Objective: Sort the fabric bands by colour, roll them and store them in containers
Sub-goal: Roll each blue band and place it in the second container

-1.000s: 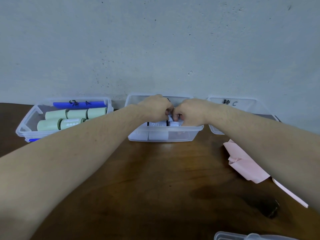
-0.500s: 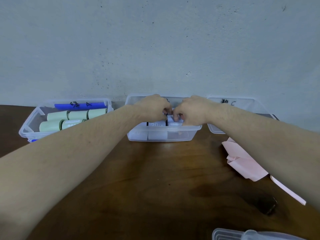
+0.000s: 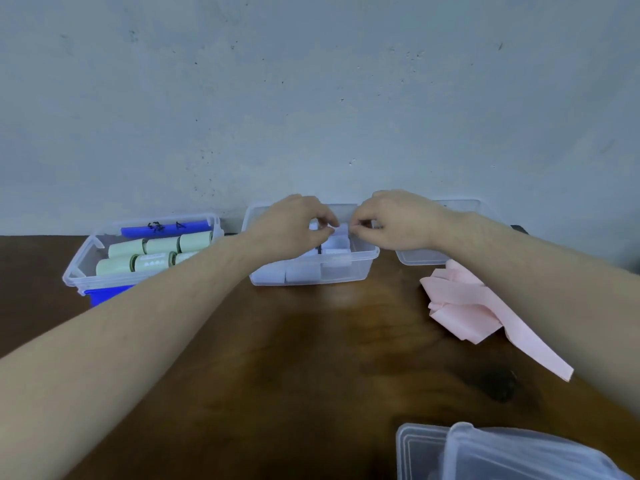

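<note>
Both hands are held over the clear plastic middle container (image 3: 360,268). The left hand (image 3: 294,226) and the right hand (image 3: 398,220) have fingers curled, fingertips pinched; whether anything is gripped cannot be told. White rolled fabric bands (image 3: 336,245) lie beneath them. Loose pink fabric bands (image 3: 460,303) lie beside the right forearm.

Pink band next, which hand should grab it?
Right, probably. The pink band lies loose on the table just beneath the right forearm, near the right hand. The left hand would have to cross the middle bin.
</note>
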Demonstrator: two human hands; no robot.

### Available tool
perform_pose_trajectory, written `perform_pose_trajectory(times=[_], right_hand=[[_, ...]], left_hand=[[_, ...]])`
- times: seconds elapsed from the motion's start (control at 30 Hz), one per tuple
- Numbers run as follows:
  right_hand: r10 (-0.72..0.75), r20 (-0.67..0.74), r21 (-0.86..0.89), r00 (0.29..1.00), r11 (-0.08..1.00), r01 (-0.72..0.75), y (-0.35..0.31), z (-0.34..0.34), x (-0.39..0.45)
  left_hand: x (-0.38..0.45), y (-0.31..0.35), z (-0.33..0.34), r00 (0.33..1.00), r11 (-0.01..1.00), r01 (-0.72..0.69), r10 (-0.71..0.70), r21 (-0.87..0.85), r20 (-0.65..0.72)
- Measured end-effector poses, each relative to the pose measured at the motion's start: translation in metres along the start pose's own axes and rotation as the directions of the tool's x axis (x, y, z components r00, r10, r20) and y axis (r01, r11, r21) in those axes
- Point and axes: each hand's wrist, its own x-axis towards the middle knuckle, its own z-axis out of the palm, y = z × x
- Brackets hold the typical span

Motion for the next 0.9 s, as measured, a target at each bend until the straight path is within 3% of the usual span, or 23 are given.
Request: perform_pose_trajectory(times=[0.17, 0.37, 0.5, 0.63, 0.73, 0.9], right_hand=[[0.042, -0.052, 0.080, 0.998, 0.996, -0.038, -0.006, -0.006, -0.062], [0.099, 0.027, 0.095, 0.995, 0.990, -0.101, 0.006, 0.011, -0.129], [0.088, -0.041, 0.063, 0.995, 0.994, -0.085, 0.029, 0.027, -0.166], [0.077, -0.144, -0.095, 0.987, 0.991, -0.091, 0.039, 0.036, -0.198], [0.186, -0.093, -0.152, 0.978, 0.968, -0.199, 0.044, 0.045, -0.212], [0.283, 0.022, -0.103, 0.959, 0.955, -0.279, 0.043, 0.059, -0.215]], left_hand=[[-0.035, 0.042, 0.010, 0.999, 0.993, -0.007, 0.003, -0.120, -0.035], [-0.065, 0.090, 0.041, 1.000, 0.976, -0.016, 0.014, -0.215, -0.010], [-0.079, 0.110, 0.063, 0.997, 0.978, -0.002, 0.019, -0.210, 0.079], [-0.086, 0.125, 0.081, 0.993, 0.977, 0.043, -0.018, -0.211, 0.117], [-0.087, 0.133, 0.092, 0.983, 0.968, 0.116, -0.079, -0.223, 0.166], [-0.090, 0.144, 0.101, 0.965, 0.950, 0.200, -0.149, -0.239, 0.215]])
